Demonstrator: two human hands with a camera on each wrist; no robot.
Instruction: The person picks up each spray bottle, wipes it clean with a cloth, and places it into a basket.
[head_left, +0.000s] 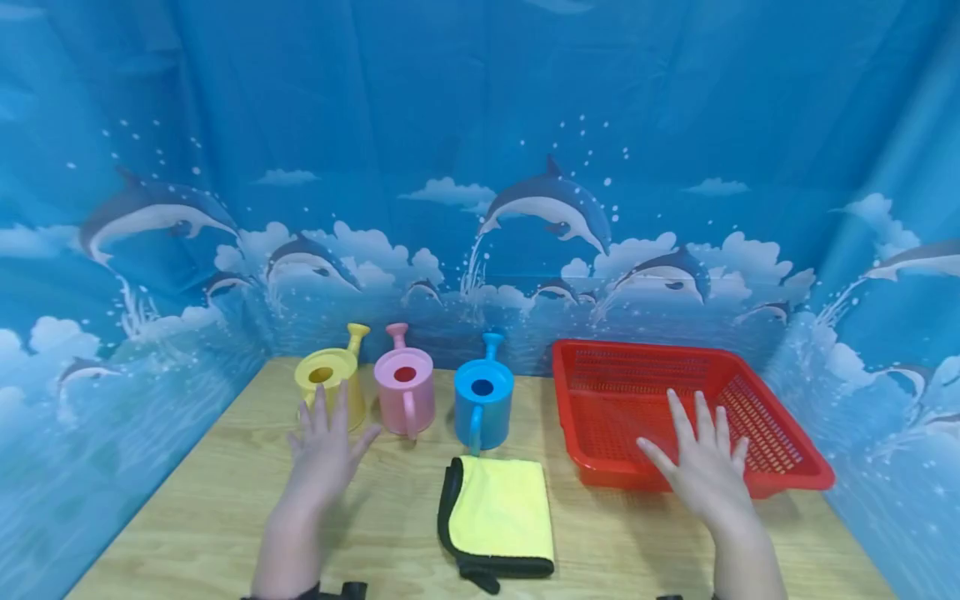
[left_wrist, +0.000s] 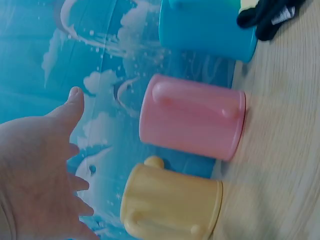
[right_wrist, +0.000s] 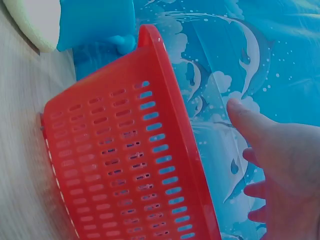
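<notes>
My left hand (head_left: 322, 458) is held above the table with its fingers spread, nearest to the yellow watering can (head_left: 352, 392). Beside that can stand a pink watering can (head_left: 386, 408) and a blue watering can (head_left: 495, 417), all upright with their handles toward me. Over the front rim of a red plastic basket (head_left: 615, 475) hovers my right hand (head_left: 708, 479), fingers also spread. Neither hand holds anything. In front of the blue can lies a folded yellow cloth (head_left: 502, 508) with a black edge.
Everything stands on a light wooden table (head_left: 397, 533). A blue curtain (head_left: 420, 125) printed with dolphins and clouds hangs behind the table and along both its sides. The slotted basket takes up the table's right rear part.
</notes>
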